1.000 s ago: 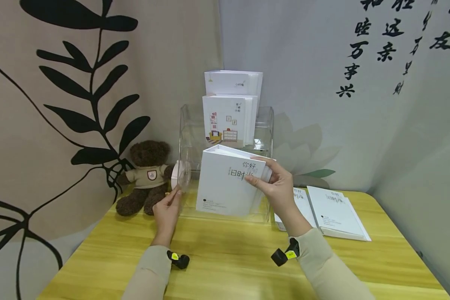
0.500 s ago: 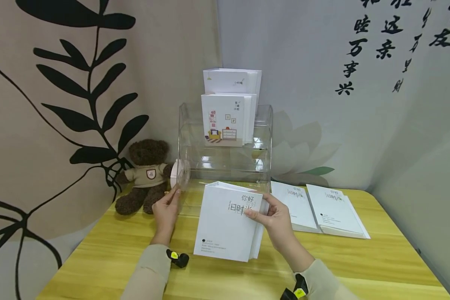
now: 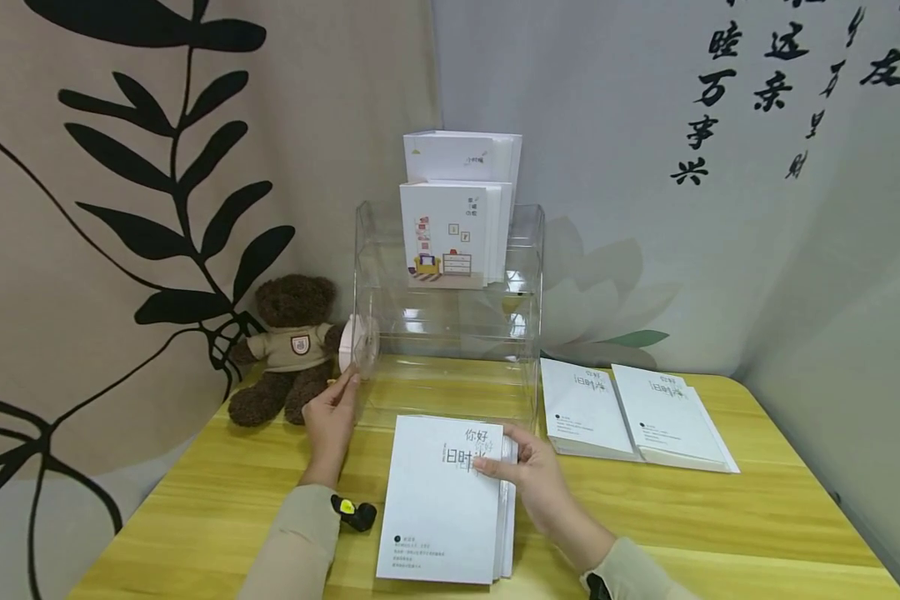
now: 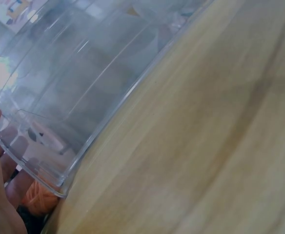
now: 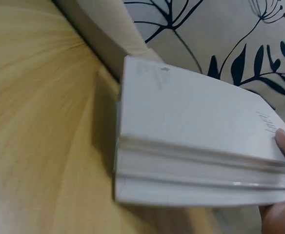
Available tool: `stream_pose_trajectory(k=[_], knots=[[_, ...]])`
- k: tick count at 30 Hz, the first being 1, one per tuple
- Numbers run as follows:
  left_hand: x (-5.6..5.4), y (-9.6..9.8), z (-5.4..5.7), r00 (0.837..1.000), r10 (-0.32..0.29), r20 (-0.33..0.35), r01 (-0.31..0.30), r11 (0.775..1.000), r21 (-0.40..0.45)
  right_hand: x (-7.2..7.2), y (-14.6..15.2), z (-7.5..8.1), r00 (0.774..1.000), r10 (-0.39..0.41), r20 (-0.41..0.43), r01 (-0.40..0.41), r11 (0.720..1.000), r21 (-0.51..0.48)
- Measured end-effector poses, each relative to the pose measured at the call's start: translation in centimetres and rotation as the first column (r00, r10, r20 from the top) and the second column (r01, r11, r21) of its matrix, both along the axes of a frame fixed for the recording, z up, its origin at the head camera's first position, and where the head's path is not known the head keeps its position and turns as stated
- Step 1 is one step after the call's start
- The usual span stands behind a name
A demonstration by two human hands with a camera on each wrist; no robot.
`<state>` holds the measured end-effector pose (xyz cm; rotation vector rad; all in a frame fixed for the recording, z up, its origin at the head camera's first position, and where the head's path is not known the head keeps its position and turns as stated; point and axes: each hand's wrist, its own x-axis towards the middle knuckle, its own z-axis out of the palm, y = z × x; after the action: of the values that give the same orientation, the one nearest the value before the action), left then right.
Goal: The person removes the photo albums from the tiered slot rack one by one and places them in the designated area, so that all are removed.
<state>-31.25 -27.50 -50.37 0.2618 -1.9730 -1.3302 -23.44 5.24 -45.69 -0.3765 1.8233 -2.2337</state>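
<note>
Nearest us, the right hand point(image 3: 547, 487) grips a white book with Chinese lettering point(image 3: 438, 500), thumb on the cover and fingers behind, over the near part of the yellow wooden table point(image 3: 757, 533) and in front of the rack; from its layered edge we cannot tell whether this is one volume or several together. A little farther off, the left hand point(image 3: 332, 425) pinches the front edge of the rack's left side wall. To the right, we count two white books, one point(image 3: 592, 417) beside the other point(image 3: 671, 421), lying face up. The one clear acrylic display rack point(image 3: 457, 337) has stepped tiers; in its upper part we count two front covers, a book with a room drawing point(image 3: 450, 237) and a higher-standing book point(image 3: 450, 158) behind it. Left of the rack sits one brown teddy bear point(image 3: 292, 346). Beyond, black leaves point(image 3: 146, 233) mark the wall hanging.
</note>
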Motion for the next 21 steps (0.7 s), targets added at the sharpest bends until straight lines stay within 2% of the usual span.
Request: stream_pose_trajectory(k=[7, 12, 16, 21], knots=[[-0.2, 0.0, 0.2, 0.999, 0.005, -0.031, -0.005, 1.0, -0.005, -1.0, -0.1, -2.0, 0.998, 0.032, 0.063, -0.032, 0.999, -0.001], [-0.1, 0.0, 0.2, 1.0, -0.004, -0.012, 0.005, 1.0, 0.005, -1.2, 0.0, -3.7, 0.987, 0.092, 0.129, -0.09, 0.996, -0.018], [0.0, 0.0, -0.1, 1.0, -0.005, -0.01, 0.005, 1.0, 0.005, -1.4, 0.1, -4.8, 0.984, 0.116, 0.137, -0.115, 0.993, -0.019], [0.1, -0.1, -0.2, 1.0, -0.002, 0.001, 0.002, 1.0, 0.001, -1.6, 0.1, -5.3, 0.987, 0.113, 0.111, -0.118, 0.992, 0.037]])
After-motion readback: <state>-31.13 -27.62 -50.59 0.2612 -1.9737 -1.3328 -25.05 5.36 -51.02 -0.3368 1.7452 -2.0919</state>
